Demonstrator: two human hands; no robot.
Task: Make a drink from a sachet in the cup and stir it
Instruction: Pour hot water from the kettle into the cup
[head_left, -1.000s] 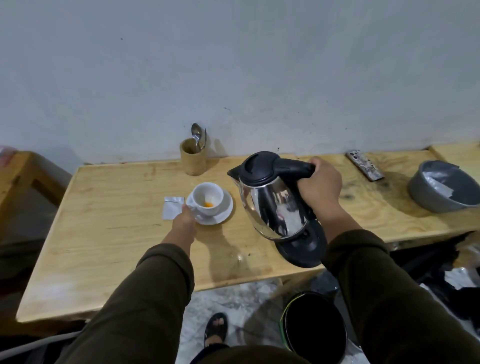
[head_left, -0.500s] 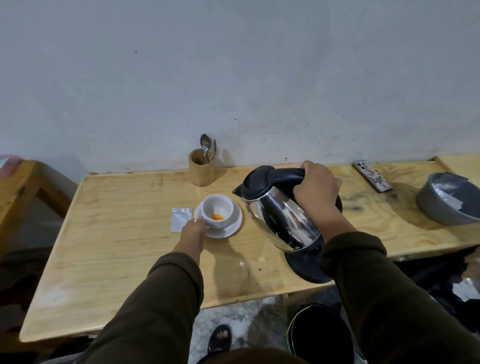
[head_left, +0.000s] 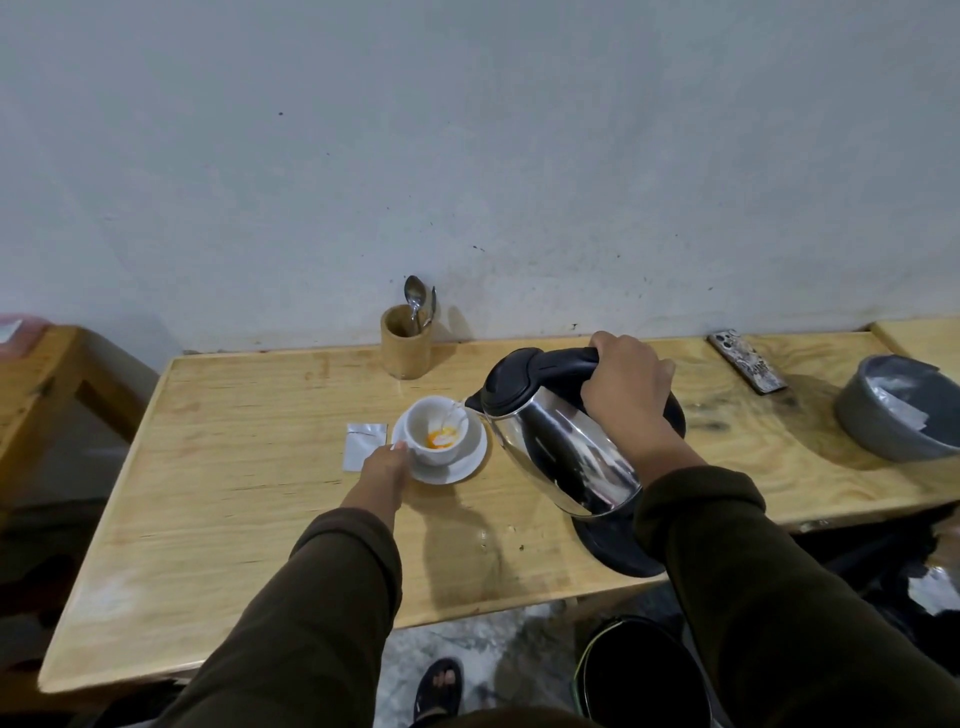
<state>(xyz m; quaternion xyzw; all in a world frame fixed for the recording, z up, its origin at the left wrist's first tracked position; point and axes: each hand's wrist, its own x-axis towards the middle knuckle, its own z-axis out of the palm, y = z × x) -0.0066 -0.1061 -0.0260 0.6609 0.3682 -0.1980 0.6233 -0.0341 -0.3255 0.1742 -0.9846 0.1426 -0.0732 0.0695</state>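
Pouring step is underway; the table (head_left: 249, 499) has plenty of bare wood in front of the saucer, though the near edge isn't far; the kettle (head_left: 550, 447) is gripped by its handle in the right hand (head_left: 626, 395) and tipped, water running into the cup (head_left: 436, 434) mid-table on its saucer (head_left: 457, 467); the saucer's rim is touched by the left hand (head_left: 384, 465), grip can't be told; the emptied sachet (head_left: 363, 444) lies just beside; stirring likely next, so a spoon (head_left: 414, 301) would be fetched from the holder (head_left: 405, 340) by the wall.

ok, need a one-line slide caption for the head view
Right hand tips the kettle, pouring water into the white cup of orange powder while the left hand steadies its saucer.
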